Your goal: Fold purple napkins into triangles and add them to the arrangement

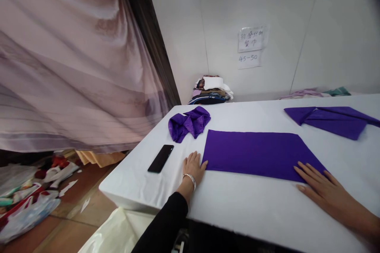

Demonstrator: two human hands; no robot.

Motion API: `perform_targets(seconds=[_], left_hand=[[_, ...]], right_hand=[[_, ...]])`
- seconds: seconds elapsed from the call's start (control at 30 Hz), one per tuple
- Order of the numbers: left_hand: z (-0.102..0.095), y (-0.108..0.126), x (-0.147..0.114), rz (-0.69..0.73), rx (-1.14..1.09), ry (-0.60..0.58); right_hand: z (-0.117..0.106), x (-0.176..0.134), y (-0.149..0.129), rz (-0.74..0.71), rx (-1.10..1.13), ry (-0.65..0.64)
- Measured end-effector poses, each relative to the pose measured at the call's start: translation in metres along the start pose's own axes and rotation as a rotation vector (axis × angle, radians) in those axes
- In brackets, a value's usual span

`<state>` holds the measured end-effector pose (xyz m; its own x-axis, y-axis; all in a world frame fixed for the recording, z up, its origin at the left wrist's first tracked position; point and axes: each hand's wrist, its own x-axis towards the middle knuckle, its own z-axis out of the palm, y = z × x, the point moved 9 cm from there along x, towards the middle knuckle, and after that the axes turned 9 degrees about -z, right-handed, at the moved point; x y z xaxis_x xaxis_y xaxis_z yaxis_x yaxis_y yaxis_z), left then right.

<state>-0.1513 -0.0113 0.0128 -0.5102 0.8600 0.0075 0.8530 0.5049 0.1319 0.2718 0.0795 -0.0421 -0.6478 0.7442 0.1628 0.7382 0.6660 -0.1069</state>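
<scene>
A flat, folded purple cloth point(252, 152) lies on the white-covered table point(237, 209) in front of me. Its right end slants down to a point near my right hand. My left hand point(194, 167), with a silver bracelet at the wrist, rests flat at the cloth's left edge, its thumb touching the near left corner. At the other end my right hand point(322, 187) lies with fingers stretched out, the fingertips on the cloth's near right part. Neither hand grips anything.
Left of the cloth are a crumpled purple cloth point(190, 124) and a black phone point(160, 159). Another folded purple cloth point(332, 120) lies at the back right. Piled fabrics point(212, 90) stand by the wall. A pink curtain point(68, 59) hangs on the left, above bags point(32, 209) on the floor.
</scene>
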Motion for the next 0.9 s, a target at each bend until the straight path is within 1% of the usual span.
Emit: perform_targets(seconds=[0.07, 0.13, 0.2, 0.27, 0.37, 0.43, 0.5, 0.57, 0.63, 0.7, 0.77, 0.83, 0.9], left_hand=[[-0.008, 0.008, -0.003, 0.010, -0.035, 0.061], [-0.012, 0.016, -0.002, -0.004, -0.105, 0.065], [-0.010, 0.019, 0.003, -0.056, -0.171, 0.016], [-0.007, 0.019, 0.012, -0.111, -0.207, -0.037], [-0.001, 0.014, 0.028, -0.151, -0.228, -0.109], [0.003, 0.008, 0.035, -0.161, -0.247, -0.159], [0.004, 0.002, 0.036, -0.159, -0.252, -0.186], [0.001, 0.000, 0.034, -0.152, -0.232, -0.188], [-0.006, 0.004, 0.031, -0.146, -0.197, -0.157], [-0.016, 0.020, 0.029, -0.105, -0.158, -0.090], [-0.024, 0.055, 0.030, 0.026, -0.114, -0.019], [-0.022, 0.098, 0.032, 0.193, -0.076, 0.013], [-0.010, 0.133, 0.038, 0.289, -0.039, -0.003]], right_hand=[[0.000, 0.007, -0.011, 0.002, 0.027, -0.034], [-0.001, 0.019, -0.034, -0.038, 0.087, -0.104], [-0.005, 0.033, -0.064, -0.114, 0.159, -0.152], [-0.010, 0.047, -0.094, -0.195, 0.213, -0.167], [-0.015, 0.059, -0.122, -0.270, 0.266, -0.162], [-0.016, 0.060, -0.128, -0.296, 0.299, -0.143], [-0.016, 0.057, -0.128, -0.312, 0.329, -0.144], [-0.015, 0.054, -0.125, -0.313, 0.356, -0.179], [-0.015, 0.055, -0.122, -0.297, 0.391, -0.224], [-0.020, 0.063, -0.122, -0.277, 0.424, -0.236], [-0.028, 0.081, -0.127, -0.266, 0.430, -0.202], [-0.033, 0.104, -0.132, -0.254, 0.406, -0.161], [-0.031, 0.130, -0.136, -0.232, 0.369, -0.145]])
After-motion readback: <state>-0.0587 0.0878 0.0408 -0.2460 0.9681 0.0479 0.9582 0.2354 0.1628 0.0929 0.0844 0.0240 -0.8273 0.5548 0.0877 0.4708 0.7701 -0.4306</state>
